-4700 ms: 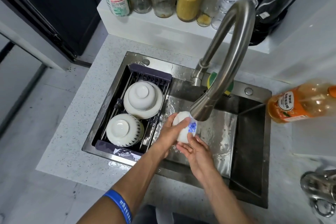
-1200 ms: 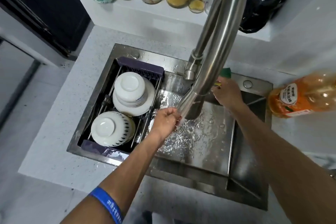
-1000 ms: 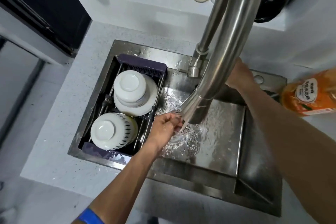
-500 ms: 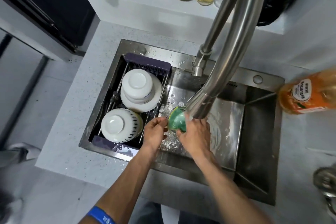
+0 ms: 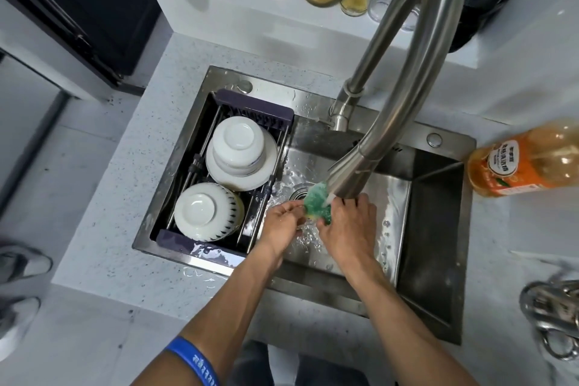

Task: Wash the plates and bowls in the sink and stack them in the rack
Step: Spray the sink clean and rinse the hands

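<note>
1. We see both hands over the sink (image 5: 435, 229), under the tap (image 5: 404, 78).
2. R hand (image 5: 347, 226) grips a green sponge (image 5: 316, 204), fingers curled round it.
3. L hand (image 5: 282, 222) is curled beside the sponge, fingertips pinching sth small & clear; we can't tell what.
4. Rack (image 5: 257, 106) sits in the sink's left part w/ upturned dishes: a bowl (image 5: 238, 147) on a plate (image 5: 266, 172) at the back, a 2nd bowl (image 5: 206, 213) in front.
5. Orange bottle (image 5: 526, 160) lies on the counter, right.

Two hands (image 5: 283, 222) (image 5: 347, 229), one sponge (image 5: 316, 204), two upturned bowls (image 5: 238, 146) (image 5: 208, 211), one plate (image 5: 266, 172), one faucet (image 5: 407, 72).
</note>
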`<state>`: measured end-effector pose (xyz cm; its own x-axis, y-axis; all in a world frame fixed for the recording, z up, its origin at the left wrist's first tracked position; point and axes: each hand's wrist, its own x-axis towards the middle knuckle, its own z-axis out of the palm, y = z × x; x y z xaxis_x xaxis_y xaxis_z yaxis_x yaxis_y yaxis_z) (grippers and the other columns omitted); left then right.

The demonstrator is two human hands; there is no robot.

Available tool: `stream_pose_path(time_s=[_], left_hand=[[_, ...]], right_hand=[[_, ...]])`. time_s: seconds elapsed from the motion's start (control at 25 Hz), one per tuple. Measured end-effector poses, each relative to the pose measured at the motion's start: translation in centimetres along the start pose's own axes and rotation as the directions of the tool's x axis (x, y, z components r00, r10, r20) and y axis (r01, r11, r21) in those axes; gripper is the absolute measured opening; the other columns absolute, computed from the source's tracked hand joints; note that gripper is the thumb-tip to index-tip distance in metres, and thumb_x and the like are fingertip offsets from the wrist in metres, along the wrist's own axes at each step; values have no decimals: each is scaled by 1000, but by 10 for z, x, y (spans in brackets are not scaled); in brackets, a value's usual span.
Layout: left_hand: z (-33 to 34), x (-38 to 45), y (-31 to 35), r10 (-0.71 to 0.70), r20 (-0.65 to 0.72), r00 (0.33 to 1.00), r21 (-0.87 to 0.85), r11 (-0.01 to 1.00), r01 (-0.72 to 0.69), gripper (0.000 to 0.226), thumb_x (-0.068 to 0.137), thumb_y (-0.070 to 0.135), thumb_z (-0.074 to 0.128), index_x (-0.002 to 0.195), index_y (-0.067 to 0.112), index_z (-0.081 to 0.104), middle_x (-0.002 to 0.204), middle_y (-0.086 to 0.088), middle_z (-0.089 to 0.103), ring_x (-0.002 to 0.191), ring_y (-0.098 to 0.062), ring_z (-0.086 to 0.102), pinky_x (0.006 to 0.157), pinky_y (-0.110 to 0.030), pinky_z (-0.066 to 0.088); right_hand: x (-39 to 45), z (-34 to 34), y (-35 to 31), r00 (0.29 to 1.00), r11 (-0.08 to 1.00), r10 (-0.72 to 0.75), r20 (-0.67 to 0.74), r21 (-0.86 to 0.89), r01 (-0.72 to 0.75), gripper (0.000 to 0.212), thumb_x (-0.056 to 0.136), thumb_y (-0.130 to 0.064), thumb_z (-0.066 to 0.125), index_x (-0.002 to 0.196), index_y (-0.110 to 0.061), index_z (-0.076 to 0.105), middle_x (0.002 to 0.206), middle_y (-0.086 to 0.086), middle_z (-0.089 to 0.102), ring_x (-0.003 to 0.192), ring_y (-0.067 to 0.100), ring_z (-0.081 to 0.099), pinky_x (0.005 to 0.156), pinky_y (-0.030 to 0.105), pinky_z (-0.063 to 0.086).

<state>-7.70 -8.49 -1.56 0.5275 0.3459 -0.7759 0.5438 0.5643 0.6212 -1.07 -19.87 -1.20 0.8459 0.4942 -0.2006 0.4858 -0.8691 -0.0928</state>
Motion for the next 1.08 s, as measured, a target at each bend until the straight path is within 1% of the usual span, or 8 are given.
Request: stream_pose_path(time_s=[0.16,0.2,0.24,0.32,0.48,0.8,0.96,1.08], left_hand=[[-3,3,-1,36,-15,999,-4,999,-36,18,98,10,56,109,10,71,95,-1,73,88,-15,65,81,-32,51],[-4,3,-1,51,-37,998,-19,998,-52,18,98,9,56,108,10,71,93,-1,73,85,-14,64,75,-29,52],[-5,3,0,60,-62,996,-35,997,-62,18,98,9,56,108,9,71,92,-1,72,82,-13,64,69,-26,52],[-8,3,2,77,-81,994,-52,995,-81,19,99,7,55,108,5,70,97,-7,73,81,-14,66,65,-25,54],[-14,5,5,125,-78,989,-72,989,-130,19,99,7,54,106,10,71,100,-3,74,87,-13,67,70,-25,55],[-7,5,6,130,-61,990,-61,989,-134,20,98,6,56,110,11,71,102,1,74,91,-10,68,80,-27,53],[-10,4,5,126,-81,989,-39,991,-129,20,98,6,56,106,15,72,102,1,74,94,-14,67,78,-27,51],[-13,5,0,110,-63,992,-22,994,-111,22,98,7,55,113,10,70,114,-6,72,106,-19,66,85,-29,54]], right_hand=[[1,0,3,978,937,192,82,281,-207,31,81,-48,71,102,-28,62,105,-7,64,96,20,57,80,34,46],[2,-1,0,936,771,282,210,531,-351,24,82,-44,71,100,-29,64,102,-8,67,92,17,62,72,28,47],[4,0,-4,861,442,310,402,741,-505,19,86,-38,71,101,-27,66,101,-6,70,89,18,66,64,24,49],[7,5,-13,704,-103,183,686,726,-680,20,92,-32,65,110,-23,66,105,4,72,87,25,70,59,25,52],[9,20,-10,606,-428,34,795,559,-710,31,98,-31,51,122,-15,59,117,12,68,99,31,67,77,42,55],[22,12,16,686,-514,18,727,595,-617,35,100,-29,40,122,-9,60,120,17,67,115,36,61,97,53,48],[19,11,18,709,-399,4,706,651,-646,34,101,-26,39,122,-8,61,122,19,67,115,39,61,98,62,46],[10,12,10,718,-383,-70,692,646,-660,27,100,-22,44,118,-11,61,113,14,69,104,31,64,95,54,51]])
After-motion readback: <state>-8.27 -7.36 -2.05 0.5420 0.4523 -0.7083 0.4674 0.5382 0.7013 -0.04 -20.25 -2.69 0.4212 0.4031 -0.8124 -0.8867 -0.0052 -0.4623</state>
